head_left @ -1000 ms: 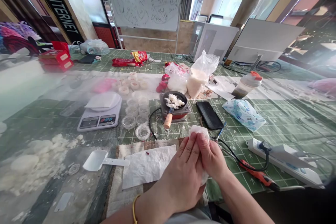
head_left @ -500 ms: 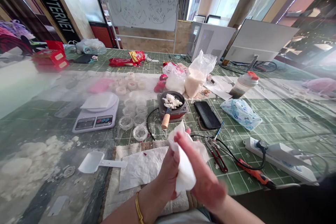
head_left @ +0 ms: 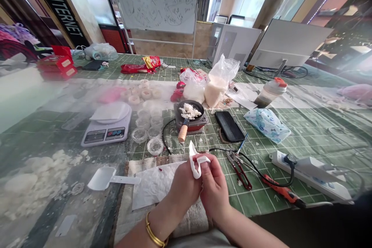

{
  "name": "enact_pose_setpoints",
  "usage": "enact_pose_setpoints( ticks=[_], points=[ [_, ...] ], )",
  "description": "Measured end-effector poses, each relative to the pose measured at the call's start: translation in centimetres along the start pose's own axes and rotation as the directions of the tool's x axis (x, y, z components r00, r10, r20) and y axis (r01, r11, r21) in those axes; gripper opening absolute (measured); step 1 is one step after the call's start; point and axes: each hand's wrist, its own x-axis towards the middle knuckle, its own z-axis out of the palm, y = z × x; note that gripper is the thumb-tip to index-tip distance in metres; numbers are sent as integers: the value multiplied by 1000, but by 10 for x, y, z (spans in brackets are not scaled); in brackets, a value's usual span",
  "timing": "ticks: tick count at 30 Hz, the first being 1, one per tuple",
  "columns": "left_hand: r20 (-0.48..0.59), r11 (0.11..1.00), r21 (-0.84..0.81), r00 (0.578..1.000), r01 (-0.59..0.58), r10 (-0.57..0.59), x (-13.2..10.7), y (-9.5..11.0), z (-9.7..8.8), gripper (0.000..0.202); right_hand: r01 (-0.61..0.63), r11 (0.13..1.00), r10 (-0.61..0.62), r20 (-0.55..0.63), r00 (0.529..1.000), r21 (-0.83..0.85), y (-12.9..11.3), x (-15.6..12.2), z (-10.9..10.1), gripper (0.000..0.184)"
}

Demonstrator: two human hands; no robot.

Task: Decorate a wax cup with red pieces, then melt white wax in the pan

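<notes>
My left hand (head_left: pixel 183 186) and my right hand (head_left: pixel 213 186) meet low in the middle of the view, over the near table edge. Both are closed on a white tissue (head_left: pixel 195 162), bunched into a small wad that sticks up between the fingertips. The right hand's thumb and forefinger pinch it from the right; the left hand's fingers press it from the left. A gold bangle (head_left: pixel 154 234) circles my left wrist. A crumpled white paper sheet (head_left: pixel 154 184) lies flat on a woven mat just left of the hands.
Small black pan of white chunks (head_left: pixel 190 112) on a red burner, kitchen scale (head_left: pixel 106 128), several clear little cups (head_left: pixel 147 131), white scoop (head_left: pixel 104 178), black phone (head_left: pixel 231 126), red-handled scissors (head_left: pixel 240 168), orange tool (head_left: pixel 280 190), power strip (head_left: pixel 312 178), wipes pack (head_left: pixel 267 124), bags of white powder (head_left: pixel 216 85).
The hands went from pressed together, to rubbing the loose tissue, to pinching it into a tight wad. Scissors hidden behind the hands a second ago now show.
</notes>
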Motion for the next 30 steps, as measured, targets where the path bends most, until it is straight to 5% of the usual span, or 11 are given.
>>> enact_pose_setpoints(
  ticks=[4,7,11,13,16,17,20,23,25,28,30],
  points=[
    [112,992,116,993,-53,39,-7,10,-8,17,-297,954,281,216,935,45,-26,9,-18,16],
    [318,982,156,947,-103,48,-12,15,-19,24,-313,949,314,240,919,-45,-40,15,-44,20],
    [265,982,186,963,-5,-46,-16,13,-34,26,46,939,-34,39,999,-341,-44,11,-69,31],
    [346,979,203,934,22,-93,-18,14,-35,28,272,834,-200,197,960,-481,-41,2,-66,48],
    [572,984,158,820,-76,-29,-24,19,-27,26,493,721,-112,621,776,-486,-27,-11,-51,45],
    [602,983,160,798,-94,-22,-27,21,-25,27,486,709,-86,622,779,-510,-21,-12,-47,42],
    [585,968,234,808,-95,-62,-34,27,-24,32,387,698,-87,464,881,-603,-11,0,-48,49],
    [647,972,108,757,-210,92,-38,29,-33,40,127,809,-82,103,991,-574,-23,20,-70,52],
    [650,970,-12,735,-244,194,-38,27,-43,37,-8,845,-33,-68,997,-534,-41,29,-90,48],
    [496,979,120,864,-165,85,-35,19,-54,30,-62,873,141,129,982,-484,-66,31,-114,52],
    [455,944,276,890,-180,36,-31,12,-56,29,-28,840,183,234,955,-542,-73,30,-125,54]
  ],
)
